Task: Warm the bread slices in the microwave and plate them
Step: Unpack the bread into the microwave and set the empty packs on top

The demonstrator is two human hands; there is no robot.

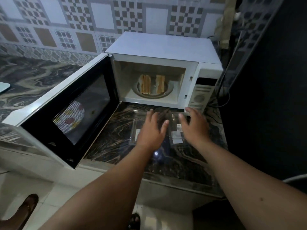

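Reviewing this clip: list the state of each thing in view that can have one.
microwave door: swung fully open to the left.
bread slices: two groups standing on edge on the turntable plate inside the microwave.
left hand: open, empty, fingers spread above the counter.
right hand: open, empty, fingers spread.

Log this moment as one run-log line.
microwave: door open | bread slices: upright on turntable | left hand, right hand: open, reaching, holding nothing | plating: not done
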